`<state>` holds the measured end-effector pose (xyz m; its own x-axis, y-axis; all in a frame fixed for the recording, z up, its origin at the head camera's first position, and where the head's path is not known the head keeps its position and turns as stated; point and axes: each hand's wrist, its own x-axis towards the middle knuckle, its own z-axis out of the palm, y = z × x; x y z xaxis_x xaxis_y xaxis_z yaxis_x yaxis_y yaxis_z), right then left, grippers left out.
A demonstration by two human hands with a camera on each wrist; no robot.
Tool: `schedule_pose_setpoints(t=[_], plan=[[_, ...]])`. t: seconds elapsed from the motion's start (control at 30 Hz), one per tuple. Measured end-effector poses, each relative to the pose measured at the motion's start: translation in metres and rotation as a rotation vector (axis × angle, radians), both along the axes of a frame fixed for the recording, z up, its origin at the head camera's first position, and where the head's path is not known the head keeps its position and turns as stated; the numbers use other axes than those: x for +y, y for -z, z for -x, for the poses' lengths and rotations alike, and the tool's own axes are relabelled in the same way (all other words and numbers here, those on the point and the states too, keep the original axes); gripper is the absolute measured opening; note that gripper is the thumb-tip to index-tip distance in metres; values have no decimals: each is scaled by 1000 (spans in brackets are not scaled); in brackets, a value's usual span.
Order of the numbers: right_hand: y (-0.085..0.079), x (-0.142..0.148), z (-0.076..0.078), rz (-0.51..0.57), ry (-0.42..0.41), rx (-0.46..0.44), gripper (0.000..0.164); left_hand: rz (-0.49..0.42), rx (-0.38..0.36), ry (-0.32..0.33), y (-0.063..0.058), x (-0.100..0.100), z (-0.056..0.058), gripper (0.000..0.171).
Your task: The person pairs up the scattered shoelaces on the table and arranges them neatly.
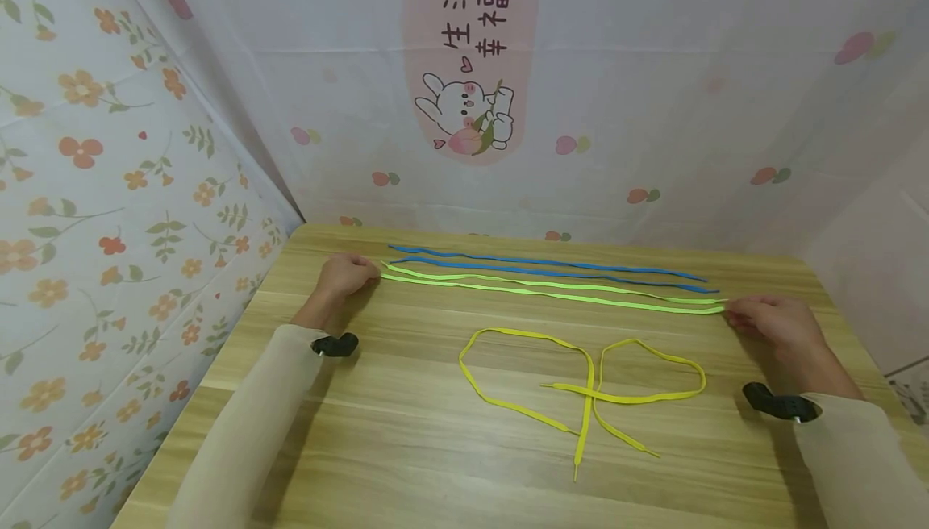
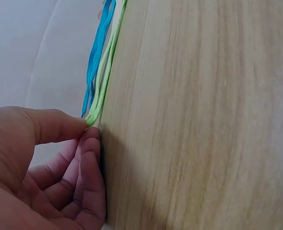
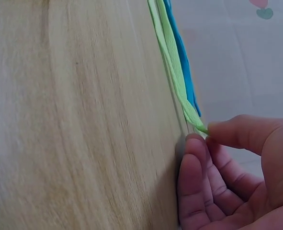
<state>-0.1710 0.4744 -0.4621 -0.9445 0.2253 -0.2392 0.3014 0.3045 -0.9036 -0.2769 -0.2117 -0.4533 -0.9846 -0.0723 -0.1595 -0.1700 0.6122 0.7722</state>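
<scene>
The left hand [image 1: 348, 275] is at about 10 o'clock of the wooden counter [image 1: 406, 432]. It pinches, between thumb and forefinger, one end of two light-green flat fabric lace strands [image 3: 178, 72]; its other fingers are bent loosely. The right hand [image 1: 780, 323], at between 2 and 3 o'clock, pinches the opposite end of these strands in the same manner. So the green strands run from one hand to the other, across the 12 o'clock side of the counter, nearly straight and close to each other. I cannot tell if they are two laces or one lace doubled.

Just beside them, farther toward 12 o'clock, two blue flat fabric lace strands [image 3: 188, 81] lie almost parallel, touched by neither hand. On the 6 o'clock side of the green strands, two bright-yellow flat laces [image 1: 590, 393] lie apart from the hands. They cross each other, and each makes a loop, one toward 9 o'clock and one toward 2 o'clock from the crossing.

Both arms wear beige sleeves [image 1: 239, 424], with a small black device [image 1: 337, 344] at each wrist. Beyond the counter, at 12 o'clock, hangs a white cloth [image 1: 348, 93] with a printed rabbit [image 1: 460, 110].
</scene>
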Motion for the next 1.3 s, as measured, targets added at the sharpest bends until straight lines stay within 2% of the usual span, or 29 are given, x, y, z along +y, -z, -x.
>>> schedule_pose_setpoints(t=[0.27, 0.47, 0.6, 0.73, 0.83, 0.97, 1.07, 1.17, 1.3], plan=[[-2, 1, -1, -85, -2, -44, 19, 35, -47, 22, 1, -1, 4, 12], [0, 4, 2, -162, -8, -75, 18, 31, -61, 26, -4, 0, 3, 16], [0, 5, 3, -197, -25, -99, 23, 41, -68, 27, -1, -2, 7, 18], [-2, 4, 4, -228, -16, -127, 26, 82, -82, 11, 28, -15, 33, 17], [-3, 4, 4, -259, -9, -141, 29, 90, -89, -17, 54, -26, 55, 13], [-4, 4, 5, -257, -8, -143, 28, 79, -96, -15, 69, -35, 68, 12], [-3, 5, 6, -225, -10, -137, 25, 94, -102, 11, 62, -33, 64, 13], [-2, 6, 7, -199, -11, -131, 24, 87, -90, 32, 46, -26, 51, 15], [0, 8, 7, -180, -16, -125, 24, 73, -83, 37, 15, -11, 24, 18]])
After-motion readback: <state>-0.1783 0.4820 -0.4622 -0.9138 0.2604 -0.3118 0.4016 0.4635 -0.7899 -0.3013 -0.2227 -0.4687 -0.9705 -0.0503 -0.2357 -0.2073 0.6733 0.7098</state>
